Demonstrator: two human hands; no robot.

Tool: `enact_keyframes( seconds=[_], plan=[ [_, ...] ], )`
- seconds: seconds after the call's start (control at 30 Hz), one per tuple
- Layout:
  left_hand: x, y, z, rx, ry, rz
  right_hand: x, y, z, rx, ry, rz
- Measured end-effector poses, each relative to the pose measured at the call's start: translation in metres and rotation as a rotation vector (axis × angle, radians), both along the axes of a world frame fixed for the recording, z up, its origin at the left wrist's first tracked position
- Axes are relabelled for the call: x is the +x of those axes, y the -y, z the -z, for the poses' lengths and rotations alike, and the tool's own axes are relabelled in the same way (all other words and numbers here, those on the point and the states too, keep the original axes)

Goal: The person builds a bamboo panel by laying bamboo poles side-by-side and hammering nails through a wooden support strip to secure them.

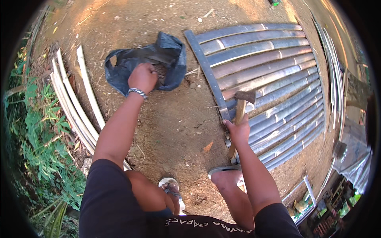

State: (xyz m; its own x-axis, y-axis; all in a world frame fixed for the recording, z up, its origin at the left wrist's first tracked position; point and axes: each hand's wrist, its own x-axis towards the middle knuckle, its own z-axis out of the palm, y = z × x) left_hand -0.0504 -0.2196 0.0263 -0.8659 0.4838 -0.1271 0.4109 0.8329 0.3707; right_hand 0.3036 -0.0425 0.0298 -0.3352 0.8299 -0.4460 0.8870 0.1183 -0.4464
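Note:
My left hand [143, 78], with a braided bracelet at its wrist, is over the mouth of a crumpled black plastic bag [173, 47] on the dirt. Its fingers are curled closed; whatever they may hold is hidden. In my right hand [239, 129] is a hatchet [240, 107], gripped by its wooden handle, its dark metal head pointing away from me. The hatchet is above the near left part of a panel of split bamboo slats [274, 75]. Along the panel's left end runs a dark crosspiece [207, 73].
Pale bamboo strips [73, 103] lie at left, beside green plants [43, 135]. More long strips [332, 67] lie beyond the panel at right. A grey plastic sheet [355, 152] is at far right. My sandalled feet [172, 189] stand on the dirt near the panel.

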Motion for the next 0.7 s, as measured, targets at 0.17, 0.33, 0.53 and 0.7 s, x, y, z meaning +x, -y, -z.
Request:
enact_keyframes(
  seconds=[0.17,0.33,0.53,0.7],
  plan=[
    [-0.011,0.007,0.011,0.137,0.101,-0.118,-0.009,-0.002,-0.016,-0.094,0.034,0.026],
    [-0.017,0.012,0.017,0.259,0.098,-0.125,-0.007,-0.003,-0.013,-0.13,0.041,0.038],
    [-0.016,0.013,0.007,0.205,0.054,-0.052,-0.002,-0.005,-0.009,-0.097,0.034,0.021],
    [-0.022,0.023,-0.004,0.322,0.162,0.006,-0.005,-0.004,-0.011,-0.095,0.042,0.015]
  ],
)
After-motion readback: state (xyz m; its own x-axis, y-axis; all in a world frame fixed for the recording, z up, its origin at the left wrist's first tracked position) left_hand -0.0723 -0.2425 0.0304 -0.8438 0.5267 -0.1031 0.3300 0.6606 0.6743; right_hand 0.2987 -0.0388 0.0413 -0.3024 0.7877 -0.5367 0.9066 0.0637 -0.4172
